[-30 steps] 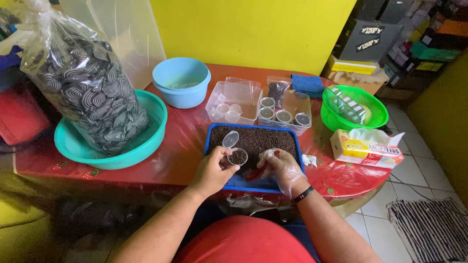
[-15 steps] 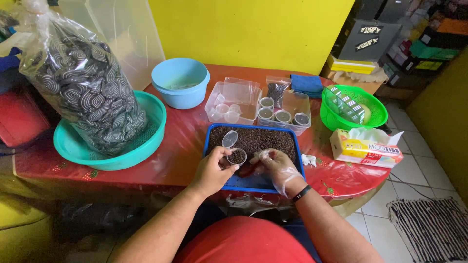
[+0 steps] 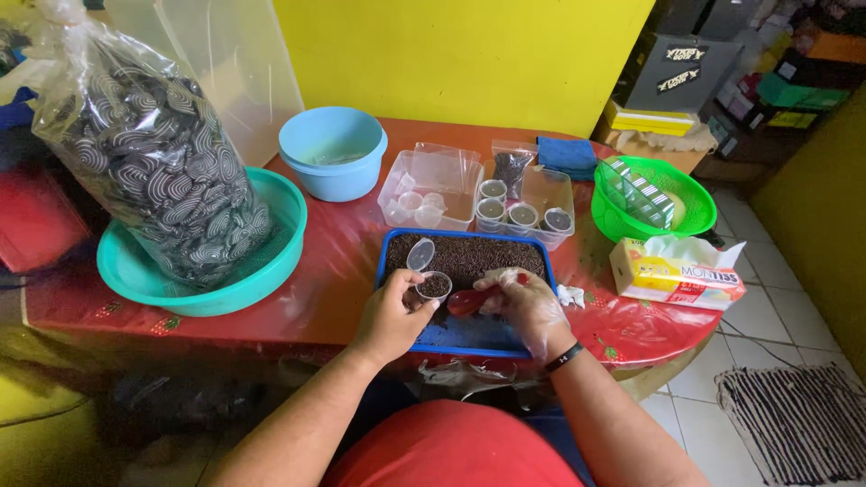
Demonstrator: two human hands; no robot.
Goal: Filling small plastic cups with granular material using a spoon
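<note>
Far to the left of the hands, one teal basin (image 3: 135, 280) stands on the red worktop (image 3: 334, 280) and holds one big clear bag (image 3: 153, 171) full of dark, white-striped pieces. Beyond the hands and a little left sits one light blue bowl (image 3: 332, 151); what is in it cannot be made out.

The left hand (image 3: 390, 317) is curled, its fingers pinching one small clear cup (image 3: 434, 287) that has dark granules inside and a hinged lid standing open. It holds the cup over the near left part of the blue tray (image 3: 469, 338), which lies right under both hands and carries a layer of the same dark granules. Just beside it, the right hand (image 3: 525, 305), in a thin clear glove, is closed around a red scoop (image 3: 467, 300) whose tip nearly touches the cup.

Beyond the tray stand two clear plastic boxes: the left box (image 3: 431, 185) holds about three empty small cups, and the right box (image 3: 530, 206) holds four cups filled with dark granules. One small clear packet of granules (image 3: 514, 165) and one folded blue cloth (image 3: 566, 153) lie behind them.

To the right of the hands, one green basket (image 3: 699, 194) holds a clear bag of striped items, and one tissue pack (image 3: 677, 271) rests nearer the worktop edge.
</note>
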